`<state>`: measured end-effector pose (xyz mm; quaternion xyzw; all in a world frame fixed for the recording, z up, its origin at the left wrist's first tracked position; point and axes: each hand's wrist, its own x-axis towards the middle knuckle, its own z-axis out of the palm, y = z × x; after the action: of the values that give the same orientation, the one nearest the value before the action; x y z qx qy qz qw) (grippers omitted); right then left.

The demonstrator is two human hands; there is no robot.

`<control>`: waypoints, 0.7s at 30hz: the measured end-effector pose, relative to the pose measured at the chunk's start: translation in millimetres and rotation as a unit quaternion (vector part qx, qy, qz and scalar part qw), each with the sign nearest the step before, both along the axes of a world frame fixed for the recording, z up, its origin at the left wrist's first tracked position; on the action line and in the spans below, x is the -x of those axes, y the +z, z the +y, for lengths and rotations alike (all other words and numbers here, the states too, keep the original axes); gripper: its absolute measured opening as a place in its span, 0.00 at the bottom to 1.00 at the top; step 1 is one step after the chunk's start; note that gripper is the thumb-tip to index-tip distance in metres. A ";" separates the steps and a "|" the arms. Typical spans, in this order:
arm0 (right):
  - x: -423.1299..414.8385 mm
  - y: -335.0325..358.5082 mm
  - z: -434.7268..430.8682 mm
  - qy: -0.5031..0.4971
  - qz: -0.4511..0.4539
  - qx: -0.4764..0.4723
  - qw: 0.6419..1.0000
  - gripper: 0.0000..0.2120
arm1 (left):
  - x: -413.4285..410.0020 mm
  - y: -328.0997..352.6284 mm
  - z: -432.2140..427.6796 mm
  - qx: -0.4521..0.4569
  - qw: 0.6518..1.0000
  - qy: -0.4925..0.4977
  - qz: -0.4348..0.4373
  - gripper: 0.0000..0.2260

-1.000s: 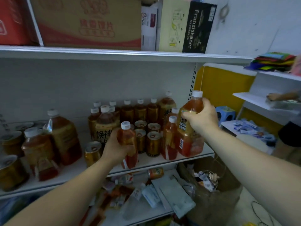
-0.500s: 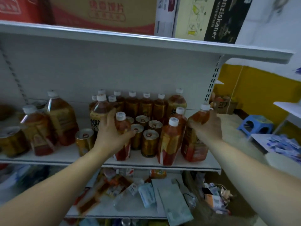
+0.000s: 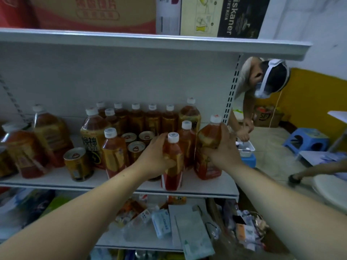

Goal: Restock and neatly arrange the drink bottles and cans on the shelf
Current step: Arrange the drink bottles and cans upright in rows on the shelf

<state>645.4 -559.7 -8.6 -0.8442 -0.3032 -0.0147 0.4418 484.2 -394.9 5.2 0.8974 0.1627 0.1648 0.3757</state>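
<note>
1. As we look down, the white shelf (image 3: 56,182) carries rows of brown drink bottles and cans.
2. At its right end stands the big bottle (image 3: 207,166), upright. Our right hand (image 3: 224,151) is curled round its upper body.
3. Just left of it, at the front edge, the small bottle (image 3: 172,177) stands upright, with our left hand (image 3: 155,158) wrapped round its middle.
4. Gold cans (image 3: 136,147) sit just behind the left hand.

The white shelf (image 3: 56,182) carries tea bottles (image 3: 114,152) and gold cans (image 3: 78,164).
</note>
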 end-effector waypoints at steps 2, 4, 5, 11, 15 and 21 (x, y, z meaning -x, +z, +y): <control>-6.8 1.1 6.7 -0.017 0.001 -0.003 1.000 0.47 | -2.7 1.5 0.7 -0.012 0.999 -0.018 0.025 0.27; -16.9 1.3 13.2 -0.029 -0.007 0.002 1.000 0.48 | -4.6 1.3 1.3 0.002 1.000 -0.013 0.022 0.27; -22.9 1.0 17.2 -0.034 -0.008 0.005 0.999 0.49 | -6.1 0.1 1.8 0.003 1.000 -0.005 0.018 0.28; -50.7 -1.5 46.9 -0.085 -0.005 0.003 0.996 0.49 | -12.2 -10.5 5.0 0.009 1.000 0.022 -0.005 0.31; -68.2 2.1 54.6 -0.090 0.019 0.000 0.996 0.50 | -18.1 -6.5 11.3 -0.030 0.999 -0.003 0.020 0.31; -86.9 -2.4 62.3 -0.096 -0.031 0.013 0.995 0.50 | -14.0 -6.2 19.8 0.001 0.999 -0.010 0.030 0.32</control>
<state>732.4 -497.4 -11.0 -0.8741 -0.2343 -0.0796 0.4179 498.2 -375.0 -0.9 0.9033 0.1650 0.1336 0.3727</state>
